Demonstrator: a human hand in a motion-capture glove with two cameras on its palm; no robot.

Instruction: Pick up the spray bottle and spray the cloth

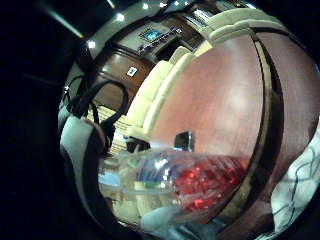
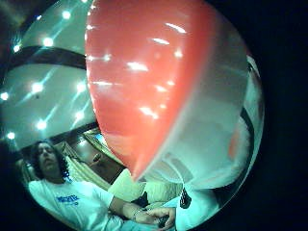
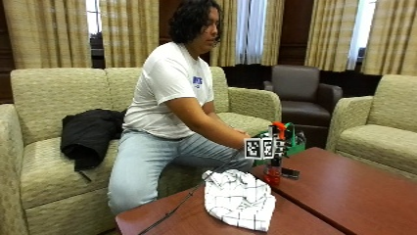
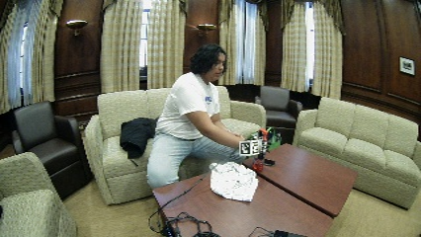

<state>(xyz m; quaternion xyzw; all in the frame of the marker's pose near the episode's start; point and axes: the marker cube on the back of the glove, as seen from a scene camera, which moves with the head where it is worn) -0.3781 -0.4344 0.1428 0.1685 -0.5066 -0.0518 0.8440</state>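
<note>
The marker cube hides the hands' grip on the spray bottle (image 3: 273,169), whose label stays unreadable.

one spray bottle (image 3: 274,161); one checked cloth (image 3: 238,198); one black jacket (image 3: 88,133)

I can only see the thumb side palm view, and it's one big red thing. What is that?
Observer: It's the top of the spray bottle, close against the gloved right hand.
Operator: Where's the cloth?
Observer: The checked cloth lies crumpled on the table, right beside the bottle.
Operator: Is anything inside the bottle?
Observer: Yes, the little finger side palm view shows red liquid in its clear body.
</note>
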